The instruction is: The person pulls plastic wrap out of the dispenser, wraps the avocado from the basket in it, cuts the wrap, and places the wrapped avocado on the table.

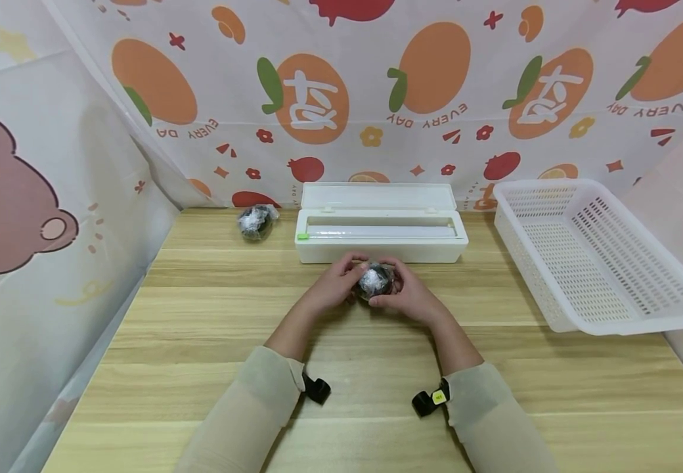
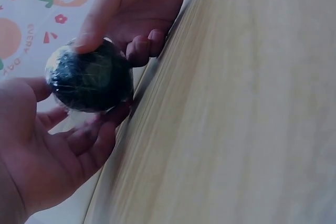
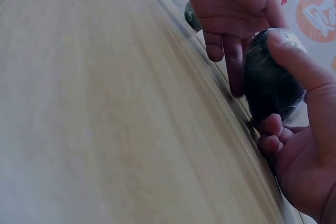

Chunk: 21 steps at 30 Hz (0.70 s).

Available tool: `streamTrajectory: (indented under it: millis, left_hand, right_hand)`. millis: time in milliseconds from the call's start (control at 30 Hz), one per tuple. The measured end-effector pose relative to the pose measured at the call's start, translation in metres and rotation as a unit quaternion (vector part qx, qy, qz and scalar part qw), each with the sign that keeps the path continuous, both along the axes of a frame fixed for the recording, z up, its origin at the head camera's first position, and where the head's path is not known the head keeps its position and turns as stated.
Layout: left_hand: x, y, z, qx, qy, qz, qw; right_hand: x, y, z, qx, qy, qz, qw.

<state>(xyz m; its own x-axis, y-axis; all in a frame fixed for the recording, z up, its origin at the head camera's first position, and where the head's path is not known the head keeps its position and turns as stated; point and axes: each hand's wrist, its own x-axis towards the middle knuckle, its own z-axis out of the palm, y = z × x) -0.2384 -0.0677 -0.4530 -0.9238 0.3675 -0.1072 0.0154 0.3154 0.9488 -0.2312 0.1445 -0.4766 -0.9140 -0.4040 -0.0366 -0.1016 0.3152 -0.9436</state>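
Observation:
A dark round ball wrapped in shiny cling film is held just above the wooden table, in front of the white cling film dispenser box. My left hand cups it from the left, with its fingers curled against the wrapped ball. From the right, my right hand grips it, thumb pressed on top of the ball. A second wrapped dark ball lies at the back left of the table.
The dispenser box stands with its lid open and the film roll showing. A white perforated basket sits at the right of the table. Printed cloth walls enclose the back and left sides.

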Motion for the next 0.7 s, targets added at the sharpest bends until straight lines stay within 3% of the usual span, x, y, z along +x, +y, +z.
streamTrajectory:
  millis: [200,267,500,700]
  left_hand:
    - [-0.0028,0.0013,-0.0006,0.003,0.075,0.112,0.9909]
    - [-0.0024,0.0017,0.0018,0.013,0.094,0.124,0.9877]
    - [0.0024,0.0036,0.0035,-0.041,0.107,0.035,0.9928]
    - [0.0028,0.0028,0.002,-0.072,0.082,0.019,0.9939]
  right_hand:
    - [0.0001,-0.0011,0.0006,0.014,0.009,-0.013,1.0]
    - [0.0004,-0.0021,0.001,0.029,0.023,-0.016,0.999]
    - [0.0016,-0.0058,-0.0007,0.094,0.049,-0.031,0.994]
    - [0.0002,-0.002,-0.0019,0.049,0.02,-0.042,0.998]
